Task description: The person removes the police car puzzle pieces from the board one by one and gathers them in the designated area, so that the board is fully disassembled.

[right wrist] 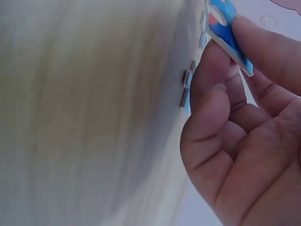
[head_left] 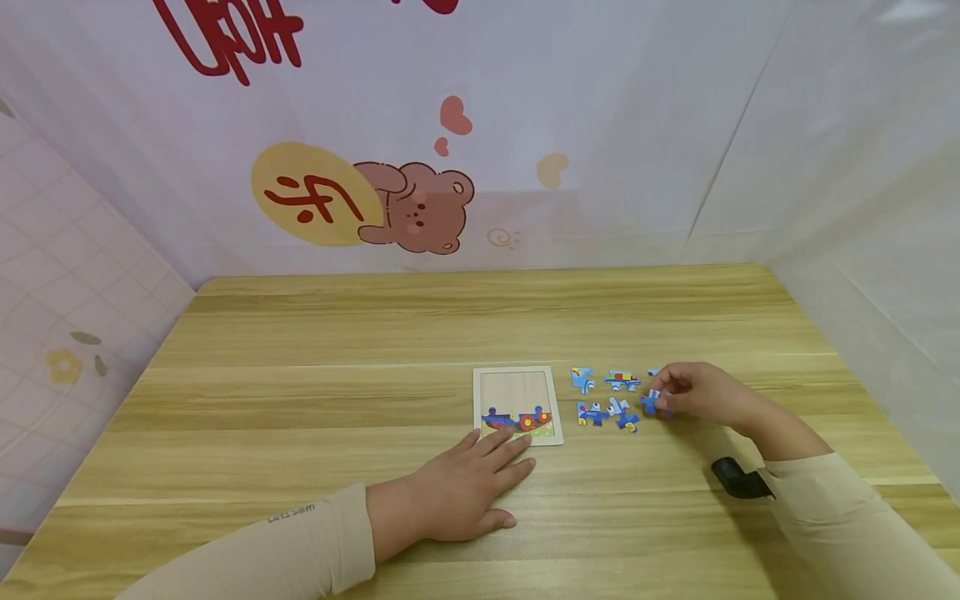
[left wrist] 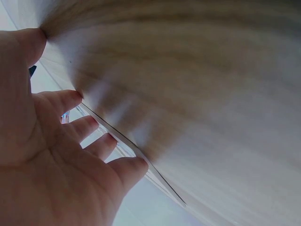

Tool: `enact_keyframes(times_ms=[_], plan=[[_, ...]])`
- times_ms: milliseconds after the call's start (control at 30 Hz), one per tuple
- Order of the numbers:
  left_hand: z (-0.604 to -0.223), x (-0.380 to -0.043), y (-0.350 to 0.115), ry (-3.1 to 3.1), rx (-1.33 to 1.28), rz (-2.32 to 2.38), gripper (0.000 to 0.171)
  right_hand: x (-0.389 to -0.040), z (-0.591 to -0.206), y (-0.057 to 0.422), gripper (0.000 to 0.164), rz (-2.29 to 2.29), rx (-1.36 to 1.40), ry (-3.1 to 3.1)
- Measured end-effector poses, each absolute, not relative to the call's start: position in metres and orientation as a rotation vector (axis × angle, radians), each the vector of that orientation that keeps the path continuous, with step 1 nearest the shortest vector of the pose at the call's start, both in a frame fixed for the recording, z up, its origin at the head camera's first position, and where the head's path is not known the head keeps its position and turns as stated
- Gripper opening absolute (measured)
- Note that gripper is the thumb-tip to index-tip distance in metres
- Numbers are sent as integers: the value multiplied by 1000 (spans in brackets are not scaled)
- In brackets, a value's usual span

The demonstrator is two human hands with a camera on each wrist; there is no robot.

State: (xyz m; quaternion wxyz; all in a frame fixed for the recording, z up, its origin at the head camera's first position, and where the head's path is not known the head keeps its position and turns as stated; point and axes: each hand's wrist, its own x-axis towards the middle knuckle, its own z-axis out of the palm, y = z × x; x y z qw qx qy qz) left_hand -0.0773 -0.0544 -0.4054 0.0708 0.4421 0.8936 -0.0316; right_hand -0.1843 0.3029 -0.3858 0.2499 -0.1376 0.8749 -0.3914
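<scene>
My right hand [head_left: 708,396] pinches a blue jigsaw piece [head_left: 651,402] between thumb and fingertips, to the right of the other pieces. In the right wrist view the piece [right wrist: 229,33] is tilted, its pale edge showing, and the other fingers are curled under it. My left hand [head_left: 468,487] lies spread, its fingertips on the near edge of a wooden puzzle tray [head_left: 557,404]. Joined blue and red pieces [head_left: 517,419] fill the tray's near part; bare pale wood shows beyond them. The left wrist view has the fingertips along the tray's edge [left wrist: 162,181].
Loose jigsaw pieces lie right of the tray: a pale blue one [head_left: 581,379], one with red and yellow [head_left: 622,380], and several others. A black device [head_left: 738,479] sits at the right wrist. White printed curtains [head_left: 600,225] stand behind the wooden table [head_left: 337,325].
</scene>
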Motion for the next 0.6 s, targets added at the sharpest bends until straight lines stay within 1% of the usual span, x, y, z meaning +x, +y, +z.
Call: enact_keyframes(times_ms=[600], plan=[[-405, -77, -55, 2684, 1328, -93, 62, -181, -384, 309, 16, -1042, -374, 2296]])
